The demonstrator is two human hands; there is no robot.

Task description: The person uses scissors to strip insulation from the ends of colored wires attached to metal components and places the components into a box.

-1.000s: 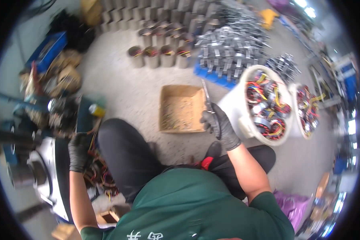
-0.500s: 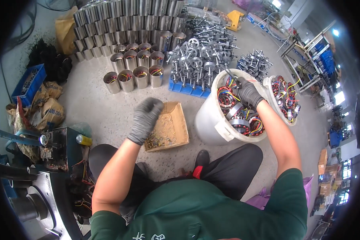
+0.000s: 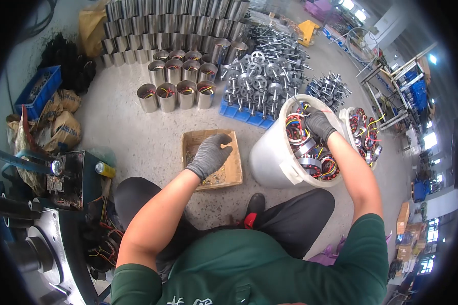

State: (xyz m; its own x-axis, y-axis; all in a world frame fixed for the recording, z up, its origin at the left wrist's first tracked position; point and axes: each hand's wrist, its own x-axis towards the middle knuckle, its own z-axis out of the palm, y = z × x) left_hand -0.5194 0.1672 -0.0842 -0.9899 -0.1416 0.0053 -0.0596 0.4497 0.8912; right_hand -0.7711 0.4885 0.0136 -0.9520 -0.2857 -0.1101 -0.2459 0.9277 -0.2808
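Note:
My right hand (image 3: pixel 319 124), in a grey glove, reaches into a large white bucket (image 3: pixel 269 157) of motor stators (image 3: pixel 310 165) with red, yellow and blue wires. Its fingers curl down by the far inner side of the bucket. A thin dark piece shows beside the fingertips, and what they grip is hidden. My left hand (image 3: pixel 210 156), gloved too, hovers over a cardboard box (image 3: pixel 234 173) with small scraps at its bottom. The thumb and fingers stand apart, with nothing between them.
Steel cylinders (image 3: pixel 187 96) stand in rows ahead, the front ones with wired parts inside. Rotors on shafts (image 3: pixel 259 76) fill a blue crate (image 3: pixel 244 114). A second bucket of stators (image 3: pixel 364 134) is at the right. A machine (image 3: pixel 56 244) stands at the near left.
My left hand has moved right and its fingers have spread, now over the cardboard box. My right hand stays in the bucket. The whole view has shifted slightly.

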